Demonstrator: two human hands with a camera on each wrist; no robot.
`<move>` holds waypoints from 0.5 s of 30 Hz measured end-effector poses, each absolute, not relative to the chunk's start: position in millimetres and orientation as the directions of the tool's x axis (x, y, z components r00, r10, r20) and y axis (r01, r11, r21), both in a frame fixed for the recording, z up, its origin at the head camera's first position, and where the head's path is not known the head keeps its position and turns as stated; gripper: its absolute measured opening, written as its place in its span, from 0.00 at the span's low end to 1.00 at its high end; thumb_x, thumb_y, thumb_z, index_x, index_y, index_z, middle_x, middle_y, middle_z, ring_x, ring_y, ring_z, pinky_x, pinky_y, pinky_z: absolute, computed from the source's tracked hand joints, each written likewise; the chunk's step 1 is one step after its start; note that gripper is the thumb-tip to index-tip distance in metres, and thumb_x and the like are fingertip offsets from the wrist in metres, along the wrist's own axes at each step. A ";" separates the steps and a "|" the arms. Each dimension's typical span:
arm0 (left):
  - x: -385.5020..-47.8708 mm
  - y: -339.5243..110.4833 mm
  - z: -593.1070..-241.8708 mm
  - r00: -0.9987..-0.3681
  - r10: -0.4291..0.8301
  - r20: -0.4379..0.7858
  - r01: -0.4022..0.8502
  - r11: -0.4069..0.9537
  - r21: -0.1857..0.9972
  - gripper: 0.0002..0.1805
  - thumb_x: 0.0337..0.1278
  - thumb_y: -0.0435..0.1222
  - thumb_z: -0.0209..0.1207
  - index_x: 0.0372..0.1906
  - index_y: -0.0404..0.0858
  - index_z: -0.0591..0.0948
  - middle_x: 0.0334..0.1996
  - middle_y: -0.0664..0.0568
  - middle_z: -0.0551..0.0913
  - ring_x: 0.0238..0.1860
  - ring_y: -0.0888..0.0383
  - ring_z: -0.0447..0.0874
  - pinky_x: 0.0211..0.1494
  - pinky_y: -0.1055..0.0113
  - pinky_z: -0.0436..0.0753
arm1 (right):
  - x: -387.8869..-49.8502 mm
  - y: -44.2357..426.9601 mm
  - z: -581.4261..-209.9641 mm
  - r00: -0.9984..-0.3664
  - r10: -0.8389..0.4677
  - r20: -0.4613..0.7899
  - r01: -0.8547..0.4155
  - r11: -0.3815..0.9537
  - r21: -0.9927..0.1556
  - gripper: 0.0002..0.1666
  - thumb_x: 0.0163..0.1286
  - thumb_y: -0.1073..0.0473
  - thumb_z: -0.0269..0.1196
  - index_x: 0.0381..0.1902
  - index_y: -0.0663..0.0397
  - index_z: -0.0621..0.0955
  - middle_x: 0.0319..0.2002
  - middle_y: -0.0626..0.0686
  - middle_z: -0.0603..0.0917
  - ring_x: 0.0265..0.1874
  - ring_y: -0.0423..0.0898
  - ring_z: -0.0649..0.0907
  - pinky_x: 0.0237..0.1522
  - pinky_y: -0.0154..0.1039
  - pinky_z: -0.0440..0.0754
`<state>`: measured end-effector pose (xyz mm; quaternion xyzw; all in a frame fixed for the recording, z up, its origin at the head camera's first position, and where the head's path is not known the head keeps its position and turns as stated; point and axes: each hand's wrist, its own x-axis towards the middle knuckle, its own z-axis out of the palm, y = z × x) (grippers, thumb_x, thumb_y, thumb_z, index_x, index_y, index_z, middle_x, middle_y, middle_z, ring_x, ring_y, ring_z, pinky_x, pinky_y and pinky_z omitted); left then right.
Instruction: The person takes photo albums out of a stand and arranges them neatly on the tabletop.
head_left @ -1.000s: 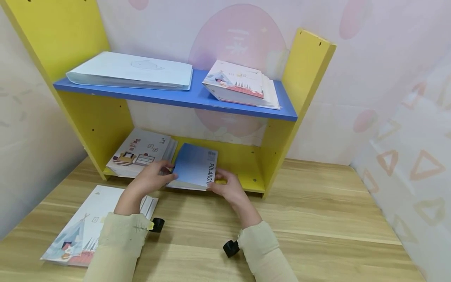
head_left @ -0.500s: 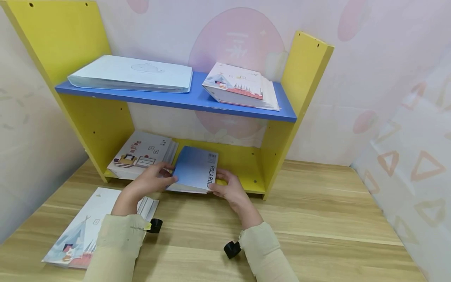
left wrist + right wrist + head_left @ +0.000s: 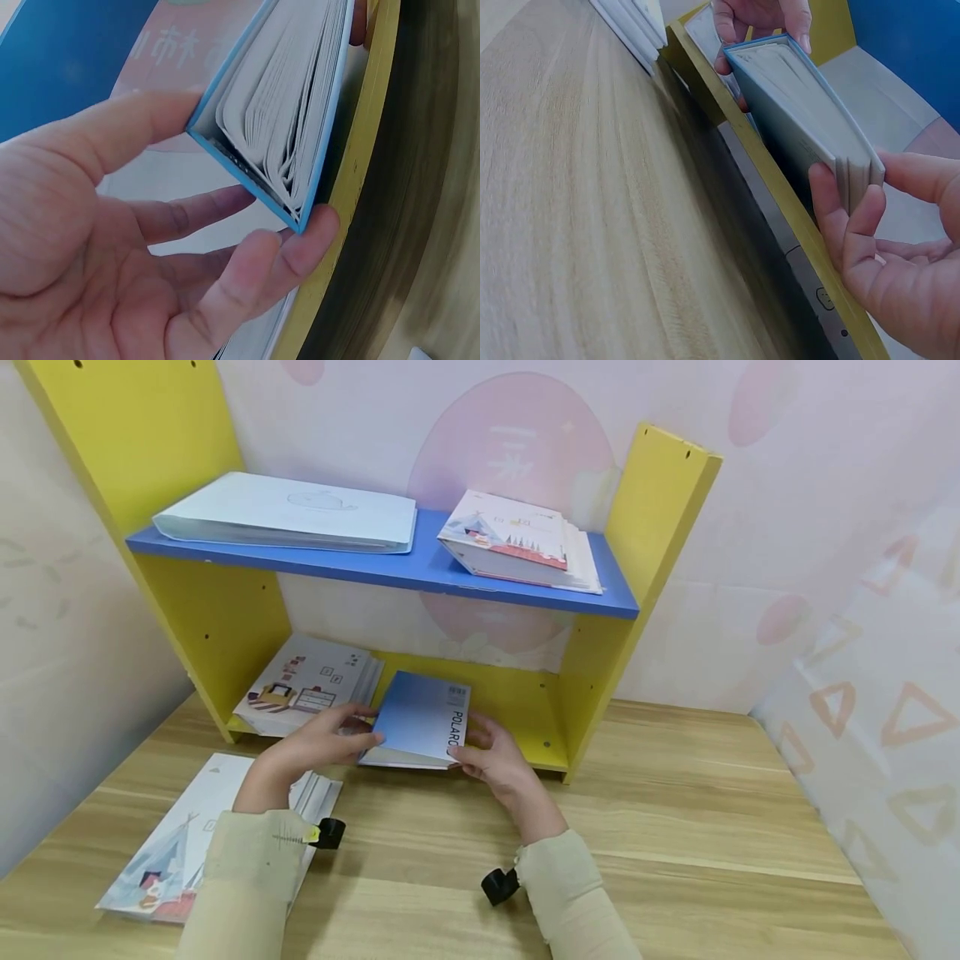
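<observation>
A small blue photo album point(image 3: 420, 714) marked POLAROID lies cover up at the front of the yellow lower shelf. My left hand point(image 3: 318, 745) grips its left end, with the thumb on the cover side and fingers beneath. My right hand point(image 3: 502, 764) holds the opposite end near the front corner, thumb on the edge. In the left wrist view the album point(image 3: 300, 97) shows its page edges between blue covers, a little spread. The right wrist view shows the album point(image 3: 795, 105) tilted, with both hands on it.
White illustrated albums point(image 3: 315, 681) lie left on the lower shelf. Another white album point(image 3: 217, 793) lies on the wooden table point(image 3: 712, 843), partly under the left forearm. The blue upper shelf point(image 3: 427, 556) bears a pale blue folder point(image 3: 285, 510) and white albums point(image 3: 510, 531).
The head view has shifted slightly. Both hands keep their hold on the blue photo album, which has hardly moved on the lower shelf.
</observation>
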<state>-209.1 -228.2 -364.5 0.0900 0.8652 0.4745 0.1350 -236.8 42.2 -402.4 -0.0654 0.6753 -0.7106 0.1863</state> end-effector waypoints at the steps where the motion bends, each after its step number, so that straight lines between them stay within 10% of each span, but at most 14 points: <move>1: -209.0 -228.4 -364.1 -0.946 0.288 -0.150 0.027 0.531 0.847 0.37 0.70 0.45 0.58 0.73 0.29 0.60 0.66 0.30 0.67 0.58 0.43 0.79 0.58 0.53 0.83 | -236.9 42.4 -402.4 -0.921 -0.355 -0.159 0.179 -0.024 -0.984 0.47 0.66 0.72 0.63 0.78 0.54 0.56 0.63 0.67 0.75 0.34 0.40 0.80 0.35 0.29 0.78; 15: -207.2 -230.5 -362.4 -0.937 0.322 -0.137 0.051 0.513 0.857 0.37 0.70 0.45 0.58 0.73 0.28 0.59 0.68 0.29 0.65 0.62 0.38 0.75 0.60 0.51 0.82 | -237.6 43.0 -404.0 -0.907 -0.387 -0.166 0.191 -0.026 -0.981 0.48 0.67 0.70 0.63 0.79 0.51 0.53 0.63 0.66 0.75 0.40 0.42 0.81 0.40 0.32 0.78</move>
